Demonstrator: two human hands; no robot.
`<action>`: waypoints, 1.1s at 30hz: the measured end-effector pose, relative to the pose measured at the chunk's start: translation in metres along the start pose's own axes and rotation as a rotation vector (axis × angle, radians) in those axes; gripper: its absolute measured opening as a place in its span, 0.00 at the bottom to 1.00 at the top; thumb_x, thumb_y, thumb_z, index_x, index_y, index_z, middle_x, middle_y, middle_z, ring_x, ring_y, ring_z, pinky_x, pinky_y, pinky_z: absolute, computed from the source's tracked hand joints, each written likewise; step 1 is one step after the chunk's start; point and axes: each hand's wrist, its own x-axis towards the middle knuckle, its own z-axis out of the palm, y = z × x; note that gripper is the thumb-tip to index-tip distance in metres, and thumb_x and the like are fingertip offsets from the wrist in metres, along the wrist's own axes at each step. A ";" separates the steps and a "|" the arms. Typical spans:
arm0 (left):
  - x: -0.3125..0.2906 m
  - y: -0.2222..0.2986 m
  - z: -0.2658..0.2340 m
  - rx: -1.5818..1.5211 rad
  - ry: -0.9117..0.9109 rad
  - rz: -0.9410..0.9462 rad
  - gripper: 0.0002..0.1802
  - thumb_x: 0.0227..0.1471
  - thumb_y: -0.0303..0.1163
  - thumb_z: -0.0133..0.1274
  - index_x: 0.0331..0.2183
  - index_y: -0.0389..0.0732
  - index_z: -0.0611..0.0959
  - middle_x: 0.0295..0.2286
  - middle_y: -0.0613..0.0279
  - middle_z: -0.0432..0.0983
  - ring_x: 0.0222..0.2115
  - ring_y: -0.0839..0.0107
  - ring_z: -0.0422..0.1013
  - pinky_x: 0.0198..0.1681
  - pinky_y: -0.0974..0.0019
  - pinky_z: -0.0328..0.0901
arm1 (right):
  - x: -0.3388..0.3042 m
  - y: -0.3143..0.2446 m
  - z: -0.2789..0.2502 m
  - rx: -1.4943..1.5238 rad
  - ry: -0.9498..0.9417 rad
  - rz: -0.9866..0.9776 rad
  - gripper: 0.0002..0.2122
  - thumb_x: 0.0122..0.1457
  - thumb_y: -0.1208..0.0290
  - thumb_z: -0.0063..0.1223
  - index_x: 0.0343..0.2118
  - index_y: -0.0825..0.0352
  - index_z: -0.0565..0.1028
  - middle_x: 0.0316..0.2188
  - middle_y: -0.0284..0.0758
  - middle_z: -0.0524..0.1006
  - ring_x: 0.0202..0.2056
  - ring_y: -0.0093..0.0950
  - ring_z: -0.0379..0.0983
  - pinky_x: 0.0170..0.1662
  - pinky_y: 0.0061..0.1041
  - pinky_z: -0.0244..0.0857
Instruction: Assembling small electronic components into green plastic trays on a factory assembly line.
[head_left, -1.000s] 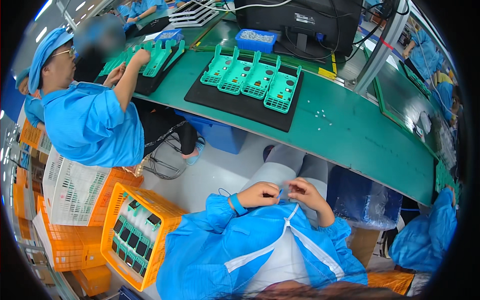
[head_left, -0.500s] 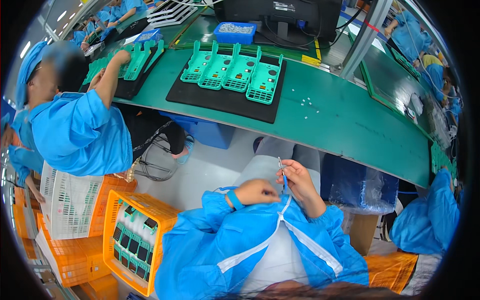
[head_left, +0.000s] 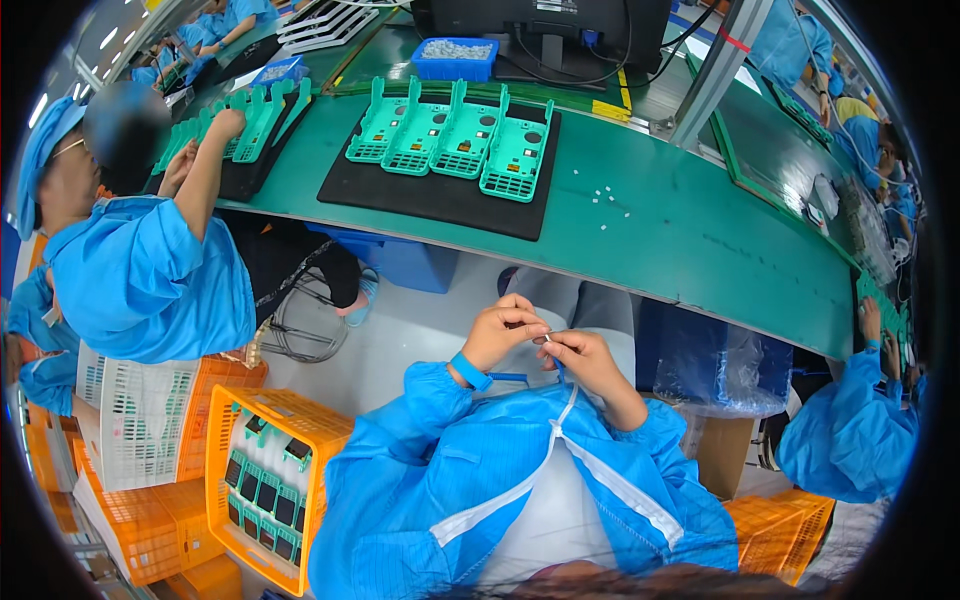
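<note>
My left hand [head_left: 500,334], with a blue band [head_left: 470,372] round the wrist, is closed in a pinch in front of my chest. My right hand [head_left: 587,362] meets it there, fingers closed round a slim metal tool with a blue handle [head_left: 559,371]. The two sets of fingertips touch or nearly touch. A small pale bit shows between them, too small to name. Beyond my hands, several green plastic housings [head_left: 462,137] stand in a row on a black mat [head_left: 430,205] on the green workbench [head_left: 680,235].
Small white pieces [head_left: 606,198] lie scattered right of the mat. A blue tray [head_left: 455,66] of small parts sits behind the housings, near a monitor [head_left: 545,25]. An orange crate [head_left: 225,480] with green-framed parts stands at my left. A co-worker in blue [head_left: 150,270] works at the left.
My left hand has risen away from my jacket to meet the right hand. The tool's metal tip, upright before, is now mostly hidden by my fingers. The view has shifted slightly.
</note>
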 end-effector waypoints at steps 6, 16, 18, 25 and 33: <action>0.011 -0.004 -0.001 0.199 -0.143 0.086 0.07 0.44 0.25 0.60 0.31 0.38 0.85 0.31 0.66 0.73 0.34 0.75 0.69 0.38 0.72 0.65 | 0.000 0.001 -0.024 0.035 -0.095 0.202 0.12 0.60 0.66 0.52 0.40 0.71 0.77 0.31 0.33 0.79 0.32 0.20 0.75 0.37 0.19 0.68; 0.102 -0.092 -0.093 -0.842 0.219 -0.016 0.17 0.51 0.31 0.54 0.44 0.42 0.75 0.43 0.63 0.74 0.45 0.67 0.70 0.47 0.60 0.65 | 0.011 0.022 -0.022 0.078 0.094 -0.001 0.09 0.62 0.72 0.47 0.35 0.72 0.77 0.28 0.34 0.79 0.31 0.21 0.75 0.36 0.20 0.69; 0.105 -0.092 -0.089 -0.966 0.151 -0.007 0.18 0.51 0.33 0.55 0.45 0.43 0.75 0.44 0.64 0.74 0.46 0.66 0.69 0.50 0.59 0.64 | 0.017 0.029 -0.024 0.088 0.125 -0.036 0.09 0.62 0.72 0.47 0.34 0.72 0.77 0.27 0.34 0.78 0.30 0.21 0.75 0.36 0.20 0.69; 0.058 -0.098 -0.051 -1.213 0.323 0.031 0.09 0.58 0.40 0.47 0.34 0.45 0.74 0.34 0.66 0.73 0.40 0.66 0.68 0.50 0.57 0.62 | 0.046 0.058 -0.027 -0.019 0.266 -0.063 0.08 0.60 0.74 0.47 0.32 0.72 0.77 0.24 0.33 0.78 0.26 0.21 0.74 0.32 0.19 0.67; 0.047 -0.084 -0.048 -1.136 0.306 0.088 0.11 0.59 0.42 0.46 0.30 0.45 0.72 0.30 0.66 0.68 0.39 0.65 0.66 0.52 0.57 0.60 | 0.078 0.063 -0.025 -0.046 0.332 -0.049 0.08 0.59 0.73 0.49 0.31 0.72 0.78 0.22 0.33 0.78 0.25 0.20 0.75 0.31 0.19 0.67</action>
